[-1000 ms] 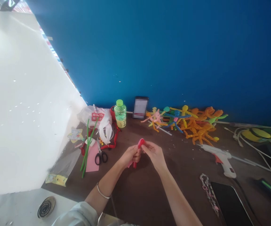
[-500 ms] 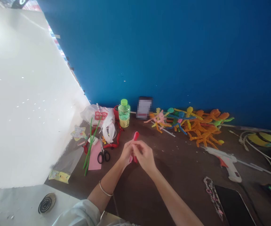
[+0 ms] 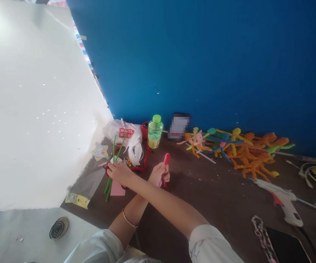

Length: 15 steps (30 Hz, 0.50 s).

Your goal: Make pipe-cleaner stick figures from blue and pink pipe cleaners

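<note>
The left hand (image 3: 158,175) is closed around a red strip (image 3: 166,158), whose rounded end sticks up above the fingers while the lower end shows beneath them, over the middle of the dark table (image 3: 202,190). The right arm crosses over the left forearm, and the right hand (image 3: 120,173) is at the green stems (image 3: 107,190), palm down with its fingers bent; whether it grips anything cannot be told. Just below it lies a pink sheet (image 3: 118,189), partly covered by the hand. Behind are a plastic bag (image 3: 114,130) and a green-capped bottle (image 3: 155,135), standing upright. Well to the right lies a glue gun (image 3: 288,204), near a phone (image 3: 286,246).
</note>
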Motion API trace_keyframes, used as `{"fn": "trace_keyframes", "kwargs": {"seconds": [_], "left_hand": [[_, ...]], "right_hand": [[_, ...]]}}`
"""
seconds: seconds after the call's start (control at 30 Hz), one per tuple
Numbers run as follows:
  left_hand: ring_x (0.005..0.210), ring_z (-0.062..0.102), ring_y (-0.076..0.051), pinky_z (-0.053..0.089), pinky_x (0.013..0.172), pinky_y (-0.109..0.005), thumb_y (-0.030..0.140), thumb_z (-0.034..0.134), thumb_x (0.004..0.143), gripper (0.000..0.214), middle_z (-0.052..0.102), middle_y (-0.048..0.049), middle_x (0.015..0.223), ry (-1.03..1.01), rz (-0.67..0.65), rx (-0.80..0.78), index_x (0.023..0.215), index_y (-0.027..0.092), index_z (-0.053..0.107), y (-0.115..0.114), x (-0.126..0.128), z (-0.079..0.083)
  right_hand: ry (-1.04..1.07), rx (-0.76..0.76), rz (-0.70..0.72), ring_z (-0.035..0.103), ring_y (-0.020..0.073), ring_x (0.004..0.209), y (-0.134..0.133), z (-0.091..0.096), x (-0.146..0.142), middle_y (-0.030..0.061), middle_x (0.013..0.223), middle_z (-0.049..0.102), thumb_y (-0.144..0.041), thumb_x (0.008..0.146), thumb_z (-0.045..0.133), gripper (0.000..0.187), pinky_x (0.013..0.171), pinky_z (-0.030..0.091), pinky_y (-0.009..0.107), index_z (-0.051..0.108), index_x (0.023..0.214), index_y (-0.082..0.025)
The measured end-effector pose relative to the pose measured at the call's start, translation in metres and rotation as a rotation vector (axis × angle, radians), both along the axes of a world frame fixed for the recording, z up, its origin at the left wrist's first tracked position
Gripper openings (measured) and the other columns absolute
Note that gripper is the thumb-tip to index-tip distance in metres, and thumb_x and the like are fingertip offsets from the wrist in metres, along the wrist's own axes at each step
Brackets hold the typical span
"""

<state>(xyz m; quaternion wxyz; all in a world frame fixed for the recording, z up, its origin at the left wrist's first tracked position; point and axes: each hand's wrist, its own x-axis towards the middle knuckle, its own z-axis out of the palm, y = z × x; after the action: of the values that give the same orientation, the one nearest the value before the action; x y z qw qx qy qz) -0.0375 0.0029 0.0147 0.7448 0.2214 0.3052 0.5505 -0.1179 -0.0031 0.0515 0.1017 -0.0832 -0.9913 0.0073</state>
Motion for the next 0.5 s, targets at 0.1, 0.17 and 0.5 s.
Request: {"fn": "trace_keyframes", "kwargs": {"seconds": [0.1,0.17,0.5], "left_hand": [[0.035,0.015,0.0,0.008,0.036,-0.017,0.052,0.062,0.066,0.042,0.021,0.0098,0.051,0.036,-0.045,-0.03,0.067,0.016,0.041,0.002,-0.002,-0.002],[0.035,0.013,0.0,0.006,0.036,-0.017,0.053,0.062,0.066,0.042,0.02,0.0102,0.051,0.051,-0.03,-0.057,0.068,0.016,0.041,0.003,-0.003,-0.001],[0.036,0.019,-0.001,0.01,0.037,-0.018,0.046,0.059,0.068,0.034,0.024,0.0089,0.051,0.123,0.079,-0.134,0.07,0.015,0.047,-0.002,-0.004,0.009]], "right_hand": [[0.011,0.057,0.068,0.05,0.0211,0.089,0.008,-0.006,-0.01,0.0122,0.097,0.056,-0.007,0.077,0.051,0.007,0.07,0.043,0.033,0.057,0.08,-0.01],[0.029,0.068,0.099,0.049,0.0199,0.092,0.012,-0.006,-0.011,0.0099,0.094,0.057,-0.007,0.083,0.043,0.015,0.077,0.042,0.034,0.056,0.081,-0.011],[0.828,0.044,0.064,0.053,0.012,0.097,0.011,0.087,0.039,0.0024,0.093,0.061,-0.013,0.088,0.037,0.02,0.095,0.039,0.028,0.053,0.099,-0.017]]}}
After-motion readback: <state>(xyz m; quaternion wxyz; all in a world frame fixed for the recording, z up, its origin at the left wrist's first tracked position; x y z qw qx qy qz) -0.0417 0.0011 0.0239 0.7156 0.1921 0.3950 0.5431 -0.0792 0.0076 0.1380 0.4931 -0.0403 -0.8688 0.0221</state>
